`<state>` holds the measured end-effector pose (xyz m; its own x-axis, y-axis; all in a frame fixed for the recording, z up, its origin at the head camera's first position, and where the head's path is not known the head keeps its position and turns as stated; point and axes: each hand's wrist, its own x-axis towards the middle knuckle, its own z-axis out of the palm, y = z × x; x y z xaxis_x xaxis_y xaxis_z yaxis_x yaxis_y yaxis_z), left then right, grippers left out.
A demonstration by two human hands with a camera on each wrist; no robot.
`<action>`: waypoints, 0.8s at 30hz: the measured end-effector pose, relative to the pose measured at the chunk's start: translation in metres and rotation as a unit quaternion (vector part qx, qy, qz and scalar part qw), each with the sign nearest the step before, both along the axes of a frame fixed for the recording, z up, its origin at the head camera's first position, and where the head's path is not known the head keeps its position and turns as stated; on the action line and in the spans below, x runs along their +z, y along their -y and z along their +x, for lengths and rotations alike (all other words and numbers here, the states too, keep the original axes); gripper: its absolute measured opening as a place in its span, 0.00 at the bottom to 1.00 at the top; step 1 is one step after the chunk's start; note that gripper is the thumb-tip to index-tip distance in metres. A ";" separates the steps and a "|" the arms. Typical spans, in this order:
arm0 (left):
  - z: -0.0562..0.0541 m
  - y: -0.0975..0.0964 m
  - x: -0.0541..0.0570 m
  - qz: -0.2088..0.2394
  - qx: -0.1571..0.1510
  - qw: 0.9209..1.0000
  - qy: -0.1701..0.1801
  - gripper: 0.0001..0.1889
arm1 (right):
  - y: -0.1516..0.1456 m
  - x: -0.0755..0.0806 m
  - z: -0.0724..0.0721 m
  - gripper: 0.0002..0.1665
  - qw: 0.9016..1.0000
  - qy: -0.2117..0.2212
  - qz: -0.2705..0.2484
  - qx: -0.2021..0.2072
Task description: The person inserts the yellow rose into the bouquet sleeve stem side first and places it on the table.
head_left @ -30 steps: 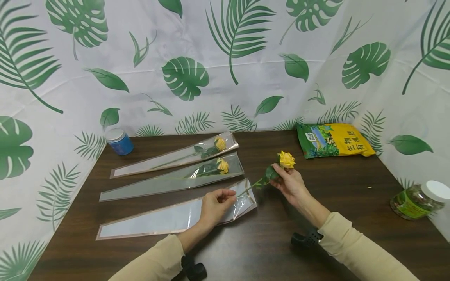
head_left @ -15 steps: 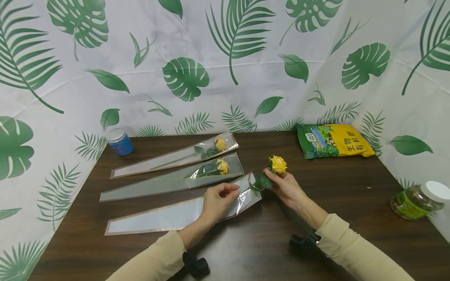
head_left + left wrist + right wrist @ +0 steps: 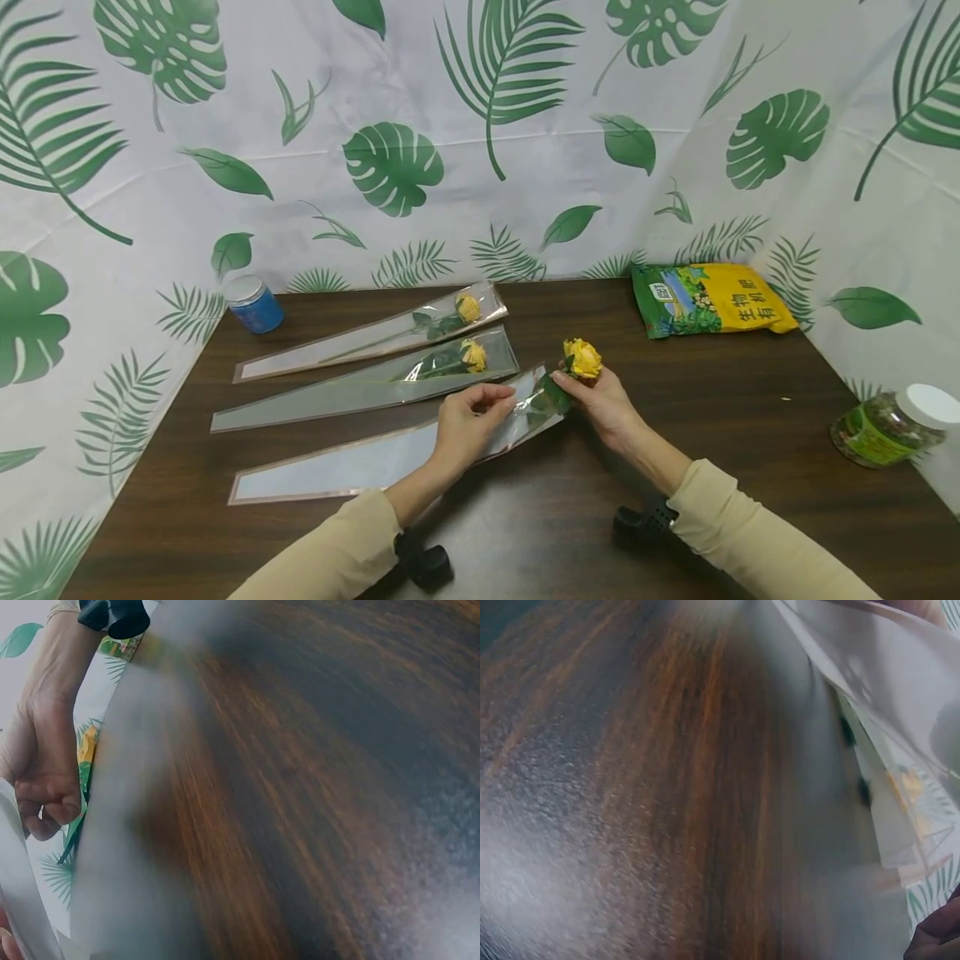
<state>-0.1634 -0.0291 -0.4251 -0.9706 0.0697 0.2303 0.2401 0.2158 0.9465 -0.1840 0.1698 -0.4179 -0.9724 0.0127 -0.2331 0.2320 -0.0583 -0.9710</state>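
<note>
In the head view my left hand [image 3: 467,423] pinches the upper layer of a long tapered clear flower sleeve [image 3: 322,467] near its wide mouth. My right hand [image 3: 609,407] grips a yellow rose [image 3: 582,358] just below its bloom, between thumb and fingers. The rose's green leaves [image 3: 546,400] lie inside the sleeve's mouth, while the bloom stands outside it to the right. Most of its stem is hidden. In the left wrist view the right hand [image 3: 49,765] shows beside the sleeve's pale edge [image 3: 22,877]; the sleeve [image 3: 900,667] also crosses the right wrist view.
Behind lie two filled sleeves, a nearer one [image 3: 300,410] and a farther one [image 3: 300,360], each with a yellow rose. A blue jar [image 3: 257,310] stands back left. A green and yellow bag [image 3: 712,300] lies back right, and a white-lidded jar [image 3: 873,433] lies tilted at the right.
My right hand has moved left and slightly down with the rose, carrying its leaves into the sleeve. The sleeve and my left hand have shifted slightly right.
</note>
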 end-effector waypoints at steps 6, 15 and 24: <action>0.000 -0.003 0.002 -0.001 -0.006 1.000 -0.018 0.06 | 0.002 -0.003 0.002 0.25 1.000 -0.010 0.010 0.017; 0.001 0.000 -0.010 -0.011 0.002 1.000 -0.020 0.05 | -0.003 -0.006 0.002 0.34 0.995 -0.005 -0.053 0.081; 0.000 0.004 -0.008 -0.001 0.001 1.000 -0.021 0.05 | -0.011 -0.002 0.003 0.09 0.989 -0.023 -0.096 0.112</action>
<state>-0.1633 -0.0332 -0.4326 -0.9605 0.0675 0.2701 0.2783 0.2184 0.9353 -0.1807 0.1809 -0.4196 -0.9554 -0.2446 -0.1656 0.2156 -0.1941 -0.9570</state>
